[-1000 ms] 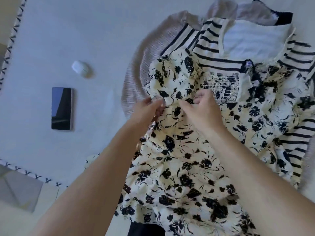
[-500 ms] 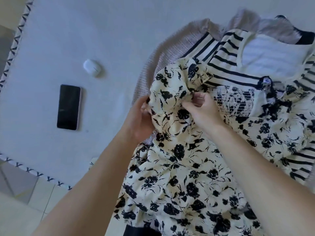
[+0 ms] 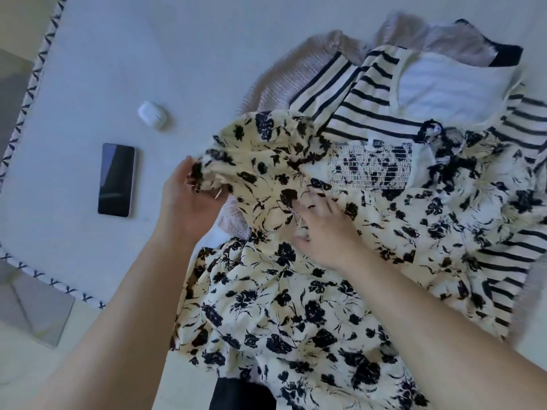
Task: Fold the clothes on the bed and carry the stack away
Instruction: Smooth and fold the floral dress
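Head view shows the bed (image 3: 177, 39) carrying an unfolded heap — no stack yet, so nearly everything is left. Uppermost, the floral dress (image 3: 296, 306) runs lengthwise from near edge to smocked top beyond the fingers. Left hand (image 3: 189, 202) pinches its sleeve; right hand (image 3: 322, 229) presses flat, fingers spread — blurred.

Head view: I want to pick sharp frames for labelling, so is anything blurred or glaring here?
Head view: the right hand is motion-smeared at its fingers; the left hand is sharper; the phone screen shows a pale reflection; light is soft, shadows faint; the bed edge bows, wide-angle.
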